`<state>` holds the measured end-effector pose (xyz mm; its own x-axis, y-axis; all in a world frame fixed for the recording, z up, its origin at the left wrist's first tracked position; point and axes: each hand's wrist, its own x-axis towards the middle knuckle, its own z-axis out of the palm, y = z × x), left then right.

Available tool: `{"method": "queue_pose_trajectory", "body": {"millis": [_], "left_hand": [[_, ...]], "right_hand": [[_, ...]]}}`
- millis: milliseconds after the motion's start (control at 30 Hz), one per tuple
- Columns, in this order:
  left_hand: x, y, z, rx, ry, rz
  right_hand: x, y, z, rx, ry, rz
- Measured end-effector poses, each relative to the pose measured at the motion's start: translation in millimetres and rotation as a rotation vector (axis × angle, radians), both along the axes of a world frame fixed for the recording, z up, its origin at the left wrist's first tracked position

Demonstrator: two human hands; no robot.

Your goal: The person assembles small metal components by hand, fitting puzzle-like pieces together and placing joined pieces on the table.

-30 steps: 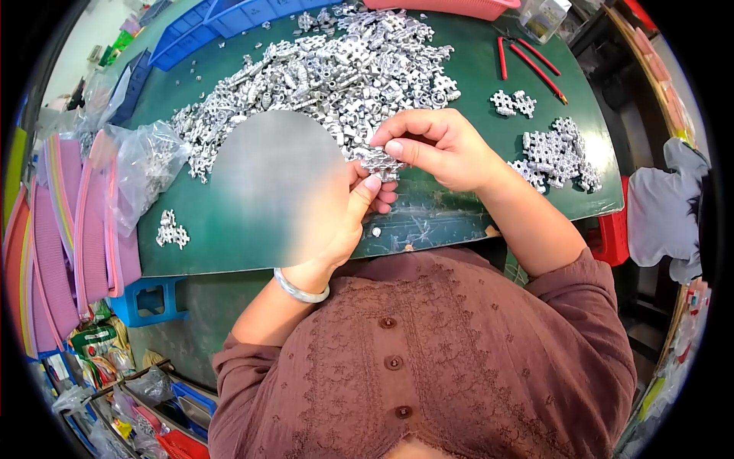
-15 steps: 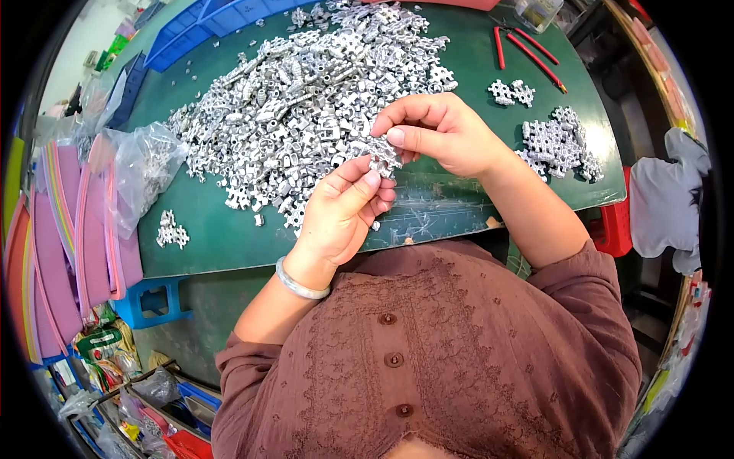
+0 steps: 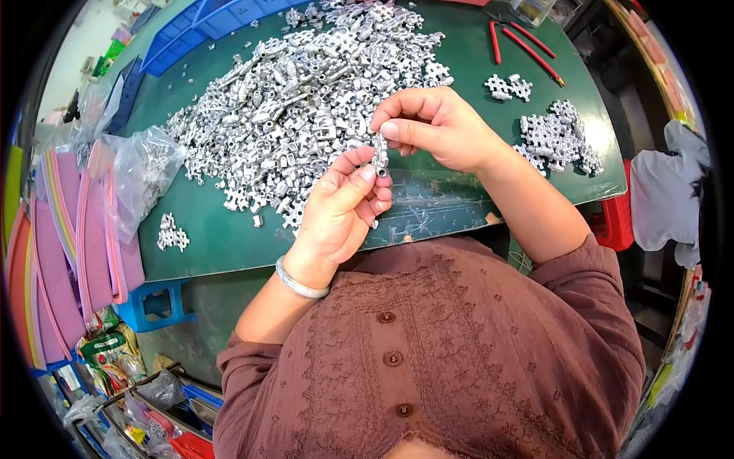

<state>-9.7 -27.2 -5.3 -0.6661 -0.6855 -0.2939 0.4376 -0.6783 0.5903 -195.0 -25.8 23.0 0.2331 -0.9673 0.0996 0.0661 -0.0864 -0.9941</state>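
Centrally, a small silver metal piece [image 3: 380, 157] is held upright between the two hands, above the near side of the green desk [image 3: 436, 218]. The left hand [image 3: 340, 206] grasps its lower end, thumb against fingers, with the other fingertips curled just beneath. The right hand [image 3: 447, 130] reaches in from the other side and pinches its upper end between thumb and bent forefinger. The piece thus sits at the fingertips of both, well clear of either palm, and its round open end faces the camera near the left thumb.

Directly beyond the hands spreads a large pile of silver parts [image 3: 306, 99], a heap of tubes, blocks and toothed shapes. To the right of the right hand, a cluster of toothed parts [image 3: 552, 138] rests on the desk, and two small toothed parts [image 3: 508, 87] lie farther back, near a red-handled tool [image 3: 527, 47]. On the left side, a small group of silver parts [image 3: 172, 233] lies near the desk's edge, below a clear plastic bag [image 3: 145, 168]. A blue bin [image 3: 222, 19] stands behind the pile. A pale bracelet [image 3: 300, 281] circles the left wrist.
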Motion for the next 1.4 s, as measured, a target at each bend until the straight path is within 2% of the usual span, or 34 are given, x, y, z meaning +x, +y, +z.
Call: {"method": "queue_pose_trajectory", "body": {"millis": [300, 800, 1000, 1400], "left_hand": [[2.1, 0.4, 4.0, 0.010, -0.040, 0.012], [2.1, -2.6, -3.4, 0.138, 0.083, -0.045], [1.4, 0.0, -0.4, 0.080, -0.009, -0.043], [4.0, -1.4, -3.0, 0.101, 0.073, -0.041]], "right_hand": [[1.5, -1.2, -1.4, 0.017, 0.043, -0.057], [1.6, -1.4, -1.5, 0.014, 0.064, -0.071], [1.5, -2.3, -4.6, 0.027, 0.049, -0.079], [-1.1, -1.0, -2.5, 0.014, 0.039, -0.017]]}}
